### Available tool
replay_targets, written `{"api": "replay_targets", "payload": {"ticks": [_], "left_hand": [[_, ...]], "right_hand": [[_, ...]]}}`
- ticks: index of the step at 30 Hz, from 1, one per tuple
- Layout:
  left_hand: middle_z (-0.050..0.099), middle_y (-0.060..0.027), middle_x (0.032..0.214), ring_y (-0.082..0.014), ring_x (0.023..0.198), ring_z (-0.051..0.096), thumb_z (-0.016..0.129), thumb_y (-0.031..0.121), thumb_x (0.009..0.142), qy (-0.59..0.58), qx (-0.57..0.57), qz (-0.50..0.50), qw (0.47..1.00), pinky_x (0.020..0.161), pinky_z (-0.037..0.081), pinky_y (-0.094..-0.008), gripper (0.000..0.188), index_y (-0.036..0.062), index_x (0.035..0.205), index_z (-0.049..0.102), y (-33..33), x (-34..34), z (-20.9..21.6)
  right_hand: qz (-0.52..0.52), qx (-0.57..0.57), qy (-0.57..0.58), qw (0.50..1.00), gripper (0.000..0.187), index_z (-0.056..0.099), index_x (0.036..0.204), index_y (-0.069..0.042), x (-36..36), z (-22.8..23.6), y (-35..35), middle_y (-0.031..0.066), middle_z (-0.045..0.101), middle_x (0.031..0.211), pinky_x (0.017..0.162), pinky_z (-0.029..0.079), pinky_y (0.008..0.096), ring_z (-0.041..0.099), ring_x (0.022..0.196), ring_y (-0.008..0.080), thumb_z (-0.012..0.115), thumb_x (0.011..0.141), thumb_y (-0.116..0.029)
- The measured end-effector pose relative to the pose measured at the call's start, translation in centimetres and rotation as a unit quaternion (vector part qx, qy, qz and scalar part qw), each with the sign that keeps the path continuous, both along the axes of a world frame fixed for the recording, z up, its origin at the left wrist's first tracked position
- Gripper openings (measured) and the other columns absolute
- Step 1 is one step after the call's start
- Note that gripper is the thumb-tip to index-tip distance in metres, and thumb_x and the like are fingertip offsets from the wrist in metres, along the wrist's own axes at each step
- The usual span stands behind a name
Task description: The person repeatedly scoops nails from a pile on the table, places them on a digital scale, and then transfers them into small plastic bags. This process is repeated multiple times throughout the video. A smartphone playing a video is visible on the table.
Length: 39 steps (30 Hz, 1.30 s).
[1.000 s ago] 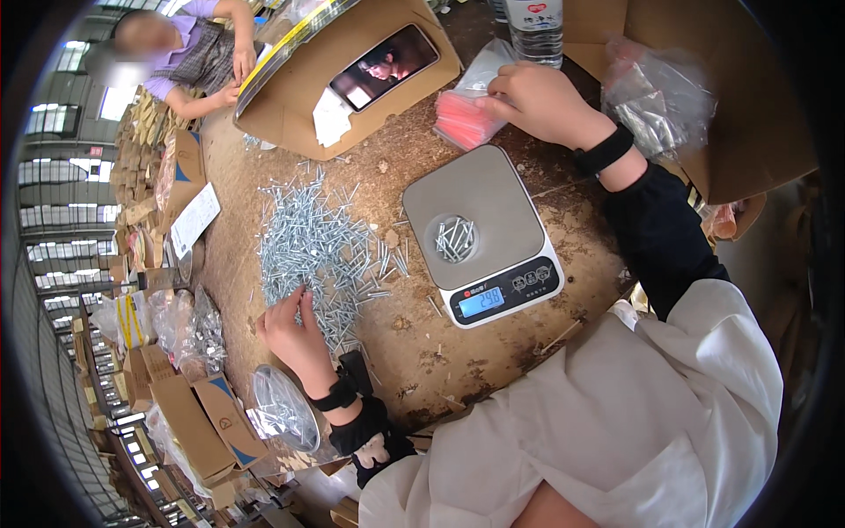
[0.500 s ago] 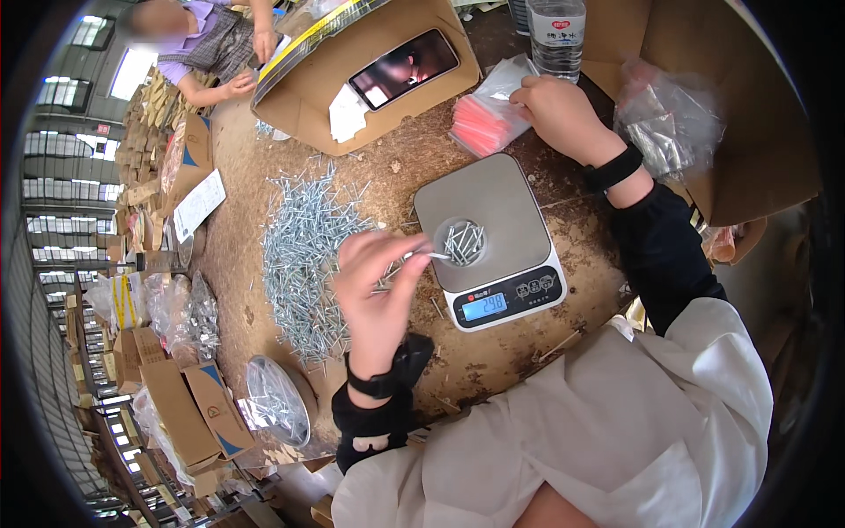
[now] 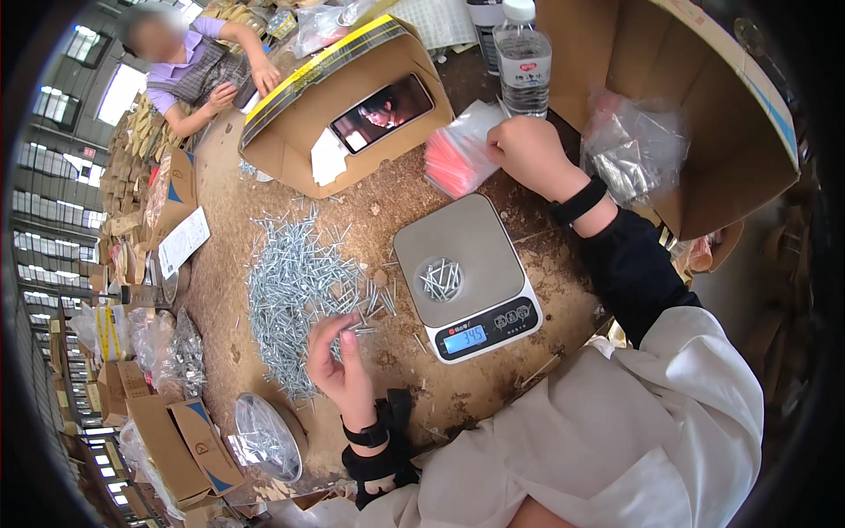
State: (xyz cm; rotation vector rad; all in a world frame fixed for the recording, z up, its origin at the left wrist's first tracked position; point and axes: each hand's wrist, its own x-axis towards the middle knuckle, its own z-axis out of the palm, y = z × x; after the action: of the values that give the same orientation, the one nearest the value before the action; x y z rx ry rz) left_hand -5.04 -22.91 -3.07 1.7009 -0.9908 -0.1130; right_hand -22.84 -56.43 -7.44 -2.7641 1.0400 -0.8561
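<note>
My left hand point(image 3: 341, 370) hovers at the near right edge of a heap of silver screws point(image 3: 295, 290). Its thumb and forefinger tips come together; whether a screw is between them is unclear. Right of the heap is a digital scale point(image 3: 462, 251) with a lit display. On its plate stands a small clear cup point(image 3: 441, 280) with several screws inside. Beyond the scale, my right hand point(image 3: 532, 157) has its fingers closed at the edge of a stack of clear plastic bags point(image 3: 459, 157) with pink-red parts.
A cardboard box point(image 3: 290, 154) holds a phone point(image 3: 384, 114) playing video. A water bottle point(image 3: 524, 66) stands behind the bags. At right is a large carton point(image 3: 731, 114) with crumpled plastic. A steel bowl point(image 3: 268, 436) sits near left. Another person point(image 3: 198, 66) works across the table.
My left hand has drawn back from the cup to the screw heap, and the scale reading has risen. My right hand stays at the bags. The whole view has shifted slightly.
</note>
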Motion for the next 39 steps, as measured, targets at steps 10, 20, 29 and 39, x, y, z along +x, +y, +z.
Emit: {"api": "replay_targets", "payload": {"ticks": [10,20,29,39], "left_hand": [[0.068,-0.0084,0.089,-0.0240,0.074,0.062,0.079,0.028,0.082,-0.104,0.044,-0.117,0.987,0.070,0.048,-0.0353,0.029,0.0049,0.097,0.071,1.0,-3.2,1.0],[0.062,-0.0056,0.075,-0.0251,0.062,0.062,0.087,0.021,0.072,-0.109,-0.012,-0.315,0.943,0.053,0.048,-0.0341,0.028,0.0071,0.086,0.068,0.8,-4.4,1.1],[0.067,-0.0101,0.093,-0.0252,0.078,0.064,0.075,0.020,0.089,-0.038,0.044,-0.405,0.912,0.071,0.051,-0.0363,0.023,0.0031,0.104,0.067,1.5,-3.7,-0.3],[0.067,-0.0105,0.091,-0.0238,0.079,0.067,0.069,0.013,0.095,0.103,-0.009,-0.386,0.917,0.069,0.052,-0.0310,0.013,0.0042,0.104,0.067,0.8,-4.6,-1.5]], "right_hand": [[0.361,0.019,-0.218,0.907,0.014,0.072,0.081,-0.010,-0.8,7.9,11.9,0.0040,0.054,0.065,0.047,0.041,0.0355,0.056,0.055,0.0215,0.072,0.087,-0.022],[0.528,-0.022,-0.182,0.830,0.027,0.055,0.067,-0.010,-1.2,7.1,16.9,-0.0011,0.046,0.066,0.047,0.033,0.0320,0.050,0.054,0.0155,0.076,0.083,-0.017],[0.516,-0.053,-0.136,0.844,0.019,0.063,0.075,-0.011,-1.4,6.6,17.9,-0.0007,0.052,0.069,0.052,0.041,0.0290,0.055,0.057,0.0162,0.077,0.085,-0.021],[0.488,-0.055,-0.094,0.866,0.035,0.075,0.113,-0.017,-2.4,6.8,17.7,0.0056,0.065,0.116,0.079,0.055,0.0331,0.065,0.098,0.0230,0.079,0.078,-0.017]]}}
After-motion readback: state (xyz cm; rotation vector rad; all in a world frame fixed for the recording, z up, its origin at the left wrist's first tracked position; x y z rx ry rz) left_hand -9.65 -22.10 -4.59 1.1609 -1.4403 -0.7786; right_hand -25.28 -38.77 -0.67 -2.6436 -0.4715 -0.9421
